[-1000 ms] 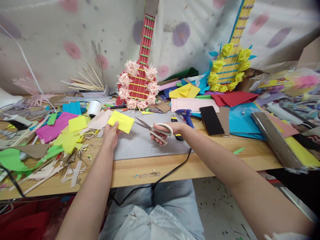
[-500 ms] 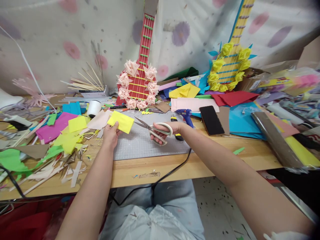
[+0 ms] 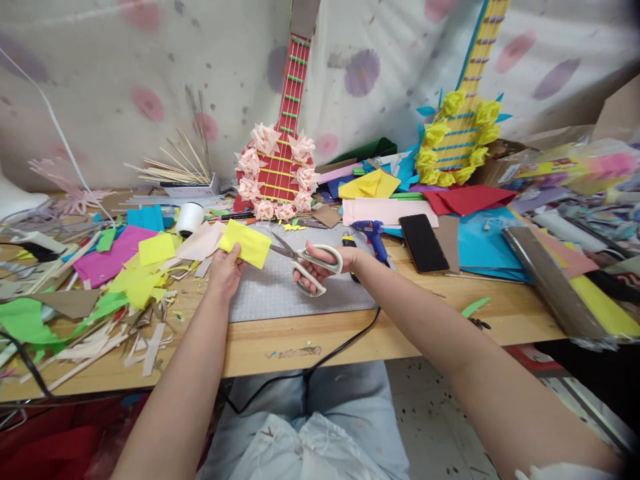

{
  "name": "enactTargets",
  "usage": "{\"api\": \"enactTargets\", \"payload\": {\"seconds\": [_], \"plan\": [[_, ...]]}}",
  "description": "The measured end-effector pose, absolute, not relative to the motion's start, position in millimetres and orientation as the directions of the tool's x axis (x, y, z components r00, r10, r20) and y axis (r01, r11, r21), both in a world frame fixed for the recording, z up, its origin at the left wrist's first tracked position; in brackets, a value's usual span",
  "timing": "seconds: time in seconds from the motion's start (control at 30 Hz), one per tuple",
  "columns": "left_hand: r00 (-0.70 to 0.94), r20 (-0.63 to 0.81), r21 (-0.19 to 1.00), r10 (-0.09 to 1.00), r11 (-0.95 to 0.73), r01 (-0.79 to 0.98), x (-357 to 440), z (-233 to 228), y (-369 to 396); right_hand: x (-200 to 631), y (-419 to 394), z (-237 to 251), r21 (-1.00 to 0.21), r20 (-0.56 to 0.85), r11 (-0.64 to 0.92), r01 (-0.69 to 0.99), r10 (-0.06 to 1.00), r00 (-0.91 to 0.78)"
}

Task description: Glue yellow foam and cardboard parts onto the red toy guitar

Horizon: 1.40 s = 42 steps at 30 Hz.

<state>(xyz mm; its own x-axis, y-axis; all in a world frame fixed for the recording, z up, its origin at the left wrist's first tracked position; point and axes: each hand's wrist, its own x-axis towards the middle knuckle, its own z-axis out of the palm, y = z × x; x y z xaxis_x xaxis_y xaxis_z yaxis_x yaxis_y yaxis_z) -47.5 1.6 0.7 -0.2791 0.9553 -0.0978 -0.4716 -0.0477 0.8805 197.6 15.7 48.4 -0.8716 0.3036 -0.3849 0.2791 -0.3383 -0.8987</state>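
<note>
A small yellow rectangle of paper (image 3: 246, 244) is pinched at its lower left part by my left hand (image 3: 226, 270), thumb on top. My right hand (image 3: 316, 268) has its fingers through the pale handles of a pair of scissors (image 3: 295, 256). The blades are parted and point left, at the paper's right edge; whether they touch it I cannot tell. Both hands are above a grey cutting mat (image 3: 270, 300) on the wooden table.
Paper scraps (image 3: 140, 280) cover the table's left. Right of the mat are a blue glue gun (image 3: 374, 239), its black cable, and a phone (image 3: 423, 243). A red paper guitar (image 3: 275, 167) and a yellow one (image 3: 453, 140) lean against the back curtain. A white spool (image 3: 190, 219) lies left.
The scissor handles have spread wider, and the blades have come closer to the right edge of the yellow paper. My left hand still holds the paper in nearly the same place.
</note>
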Motion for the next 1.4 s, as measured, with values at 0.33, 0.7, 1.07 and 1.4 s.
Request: {"api": "enactTargets", "payload": {"seconds": [0.33,0.7,1.07,1.4], "plan": [[-0.220,-0.123,0.862,0.968,-0.005,-0.507,-46,4,-1,194,23,35,-0.936,-0.235,-0.318,0.153,0.240,-0.942],[-0.225,-0.148,0.869,0.963,0.018,-0.494,-44,6,-2,192,23,40,-0.923,-0.280,-0.332,0.197,0.222,-0.934],[-0.271,-0.200,0.836,0.941,0.020,-0.548,-46,2,3,194,21,50,-0.922,-0.316,-0.300,0.246,0.214,-0.924],[-0.273,-0.266,0.813,0.925,0.063,-0.580,-45,1,5,179,14,72,-0.906,-0.372,-0.287,0.310,0.196,-0.907]]}}
